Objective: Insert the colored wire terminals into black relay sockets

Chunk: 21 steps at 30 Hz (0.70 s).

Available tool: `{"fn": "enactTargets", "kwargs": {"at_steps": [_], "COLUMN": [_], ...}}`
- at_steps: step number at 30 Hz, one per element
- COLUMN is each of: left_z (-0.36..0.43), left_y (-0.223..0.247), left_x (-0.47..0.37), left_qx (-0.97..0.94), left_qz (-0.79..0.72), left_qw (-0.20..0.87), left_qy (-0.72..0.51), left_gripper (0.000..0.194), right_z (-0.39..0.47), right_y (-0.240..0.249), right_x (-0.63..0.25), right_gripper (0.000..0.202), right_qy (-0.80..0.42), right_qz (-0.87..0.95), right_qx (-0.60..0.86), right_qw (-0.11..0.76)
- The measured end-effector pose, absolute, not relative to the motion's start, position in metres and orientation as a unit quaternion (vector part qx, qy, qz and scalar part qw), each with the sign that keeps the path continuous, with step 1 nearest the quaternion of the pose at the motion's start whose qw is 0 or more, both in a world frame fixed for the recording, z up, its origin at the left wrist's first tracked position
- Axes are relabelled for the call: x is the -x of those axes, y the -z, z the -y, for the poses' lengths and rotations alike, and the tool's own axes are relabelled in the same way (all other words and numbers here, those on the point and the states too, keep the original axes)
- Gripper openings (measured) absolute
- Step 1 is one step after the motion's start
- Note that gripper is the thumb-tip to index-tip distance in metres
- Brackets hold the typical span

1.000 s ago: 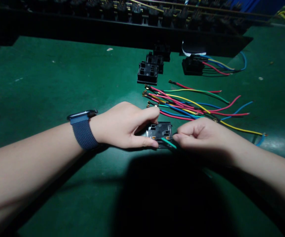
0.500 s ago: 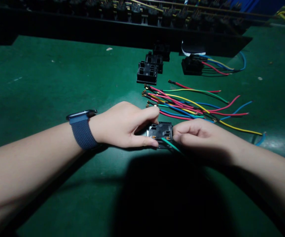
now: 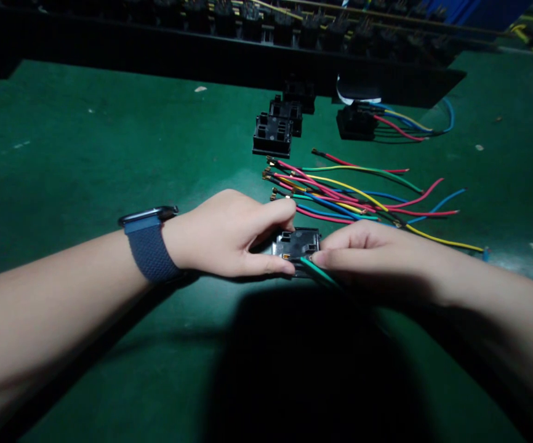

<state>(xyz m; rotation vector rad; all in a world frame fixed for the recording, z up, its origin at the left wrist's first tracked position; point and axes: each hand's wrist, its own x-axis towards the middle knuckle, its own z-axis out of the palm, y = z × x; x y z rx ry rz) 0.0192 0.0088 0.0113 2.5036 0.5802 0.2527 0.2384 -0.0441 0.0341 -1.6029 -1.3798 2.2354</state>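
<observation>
Near the middle of the green surface (image 3: 109,141): terminal work at the black socket housing (image 3: 300,244)

Position of the part: the black socket housing lies between the two hands, on the near side of the loose wires (image 3: 335,198). Its face with the slots is turned up. An orange contact (image 3: 286,256) shows at the near left of this face.

Left hand (image 3: 236,237): pinches the housing, with the thumb at the near left corner and the bent forefinger at the far left.

Right hand (image 3: 372,255): fingers curled, thumb tip against the near right corner. Whether anything is pinched beneath the thumb is hidden.

Green wire (image 3: 315,269): runs from the near edge of the housing toward the near right, passing below the right thumb into shadow.

Step in hand (judged): seating or checking a wire terminal at the near right of the housing while the left hand acts as a clamp.

Next move (judged): calls for a firm left grip, a straight push or tug along the slot, and the green wire kept clear of the thumb. Uneven force could tilt the housing or bend a contact.

Adjacent parts: three black housings (image 3: 272,135) stand on the far side; a wired housing (image 3: 356,125) is at the far right.
</observation>
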Motion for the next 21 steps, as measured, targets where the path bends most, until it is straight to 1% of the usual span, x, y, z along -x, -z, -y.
{"fn": "enactTargets", "kwargs": {"at_steps": [3, 7, 11, 17, 21], "left_z": [-0.0085, -0.0086, -0.0089, -0.0087, -0.0080], "left_y": [-0.0113, -0.0114, -0.0121, -0.0143, -0.0140], "left_x": [-0.0186, -0.0193, -0.0205, -0.0201, -0.0203], "left_qx": [-0.932, -0.931, -0.928, -0.925, -0.923], "left_qz": [-0.216, -0.219, -0.225, -0.226, -0.227], "left_qw": [0.276, 0.276, 0.282, 0.293, 0.297], "left_qy": [-0.096, -0.094, -0.087, -0.083, -0.086], "left_gripper": [0.041, 0.041, 0.040, 0.041, 0.041], "right_z": [0.0436, 0.0454, 0.0475, 0.0492, 0.0472], "right_y": [-0.0341, -0.0321, -0.0320, -0.0357, -0.0369], "right_x": [-0.2404, -0.2416, -0.2419, -0.2416, -0.2373], "right_gripper": [0.044, 0.043, 0.043, 0.033, 0.036], "right_qy": [-0.726, -0.722, -0.710, -0.712, -0.709], "right_qz": [0.450, 0.466, 0.479, 0.461, 0.434], "right_qx": [0.520, 0.510, 0.515, 0.529, 0.555], "right_qw": [0.018, 0.032, 0.028, 0.023, 0.027]}}
